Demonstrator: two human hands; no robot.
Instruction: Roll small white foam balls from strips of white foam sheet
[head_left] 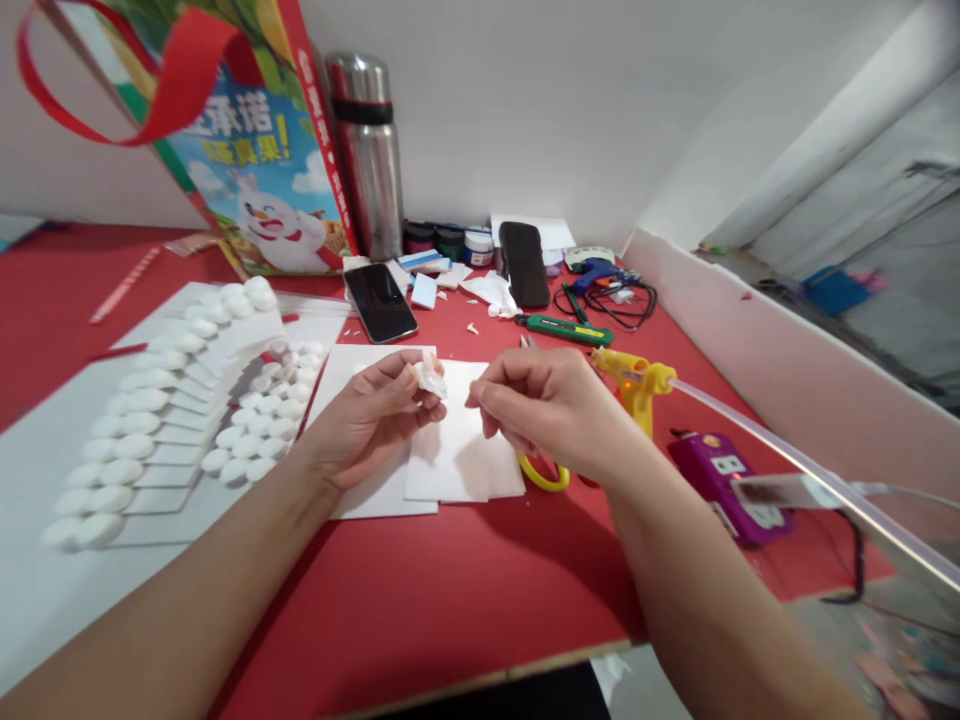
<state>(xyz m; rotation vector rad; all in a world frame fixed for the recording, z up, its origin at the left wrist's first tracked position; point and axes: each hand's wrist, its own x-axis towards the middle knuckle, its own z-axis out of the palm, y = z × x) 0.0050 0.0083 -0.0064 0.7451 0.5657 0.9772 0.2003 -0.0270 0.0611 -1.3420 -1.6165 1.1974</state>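
1. Head view, at the red counter: a person's left hand pinches a crumpled white scrap between thumb and fingers, above a stack of white sheets.
2. The right hand, apart from the left, hangs just beside the scrap, thumb and forefinger drawn together; whether anything thin lies between them, the picture does not tell.
3. Handling so light a piece well likely calls for a soft pinch at its edge, since a hard squeeze would crush it further. Bringing the right fingertips in to an exposed corner, with the left hand steady, should give the better control.
4. Near the right forearm stands a yellow glue gun, an orange glow on its body; it may be hot, so the wrist is best kept clear.
5. Scissors lie partly beneath the right hand, a green cutter behind it; working above the sheets should keep fingers off both blades.
6. At left, rows of white rounds sit well within reach of a careless forearm; a raised elbow would probably spare them.
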